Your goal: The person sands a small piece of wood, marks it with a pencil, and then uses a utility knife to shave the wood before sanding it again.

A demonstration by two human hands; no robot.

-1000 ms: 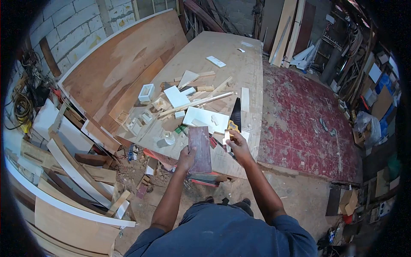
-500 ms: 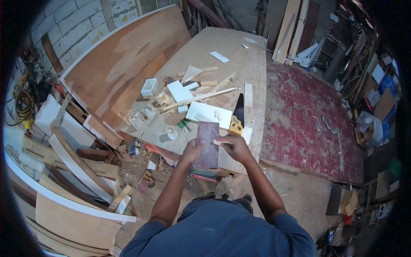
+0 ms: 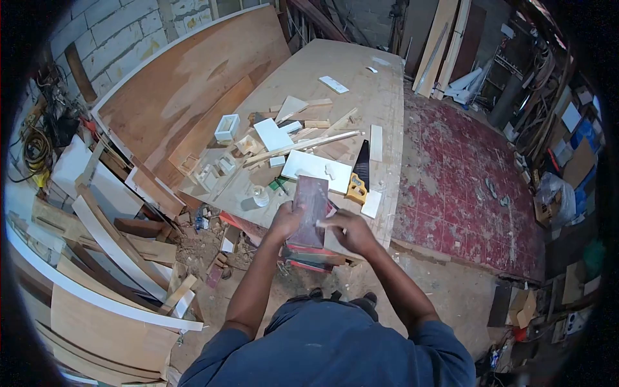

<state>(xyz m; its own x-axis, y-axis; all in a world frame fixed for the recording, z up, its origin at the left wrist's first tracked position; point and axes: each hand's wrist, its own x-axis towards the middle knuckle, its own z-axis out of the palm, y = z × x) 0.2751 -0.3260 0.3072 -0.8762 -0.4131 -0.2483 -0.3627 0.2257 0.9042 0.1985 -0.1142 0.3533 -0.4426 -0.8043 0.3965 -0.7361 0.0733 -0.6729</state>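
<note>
My left hand (image 3: 285, 220) grips the left edge of a dark reddish-brown rectangular board (image 3: 311, 208), thumb on its top face. The board's far end overlaps a white panel (image 3: 316, 170) on the workbench. At the board's right side, my right hand (image 3: 352, 232) is closed in a pinch on a small pale piece of wood (image 3: 321, 224), its tip against the board's face. Most of that piece is hidden by the fingers. Just beyond my right hand lies a handsaw with a yellow handle (image 3: 356, 188), its dark blade pointing away.
Wood offcuts and thin strips (image 3: 303, 147) litter the workbench (image 3: 361, 71). A clear jar (image 3: 260, 196) and a small white box frame (image 3: 227, 128) stand on its left side. Boards (image 3: 109, 248) lean at the left. A worn red tiled floor (image 3: 464, 187) lies to the right.
My right hand has shifted slightly down and left, carrying the pale piece further onto the dark board. The board and my left hand have moved slightly left and away.
</note>
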